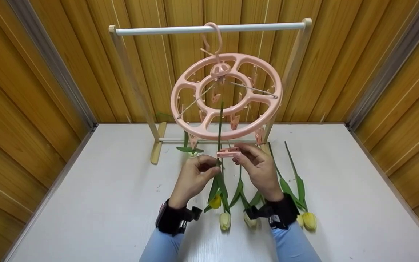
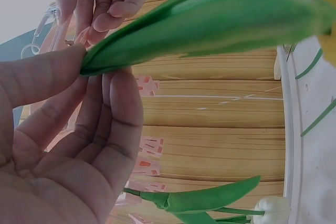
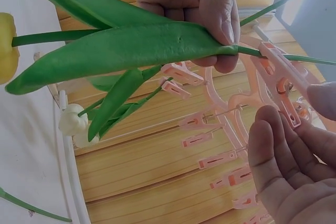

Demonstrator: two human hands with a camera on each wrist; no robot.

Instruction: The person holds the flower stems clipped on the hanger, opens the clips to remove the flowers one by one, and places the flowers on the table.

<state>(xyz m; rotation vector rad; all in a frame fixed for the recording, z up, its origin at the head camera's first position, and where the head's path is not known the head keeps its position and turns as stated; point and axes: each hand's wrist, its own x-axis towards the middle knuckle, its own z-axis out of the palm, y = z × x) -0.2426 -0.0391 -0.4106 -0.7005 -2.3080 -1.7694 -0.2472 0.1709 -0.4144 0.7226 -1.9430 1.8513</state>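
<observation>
Pink plastic clip (image 1: 228, 153) sat at 6 o'clock of the ring (image 1: 238, 133), pinched between thumb and fingers of the right hand (image 1: 262, 169). Left hand (image 1: 195, 178), at 7 o'clock of the clip, had a narrow pinch on the yellow tulip (image 3: 131, 51) where its leaves started. Bloom (image 1: 215, 201) pointed to 6, stem end to 12, overlapping the near rim in my head view. Stem crossed the clip's mouth; I couldn't tell whether it lay between the jaws or behind them.

Main risk, as I judged it: a bad bite. Stem looked thin and slick, so if only the clip's tip caught it, the tulip could have slid out bloom first. Second: left fingertips were near the mouth, so a nip was possible if the right thumb eased early. Third: ring hung by one hook (image 1: 219, 36) on the rail (image 1: 264, 27); a hard pull to 6 could have swung it. Stem end could also have snagged the other clips (image 1: 259, 135).

Writing: none I could read. No brand on ring or clips; right wrist strap (image 1: 287, 209) had a pale patch, nothing legible.
</observation>
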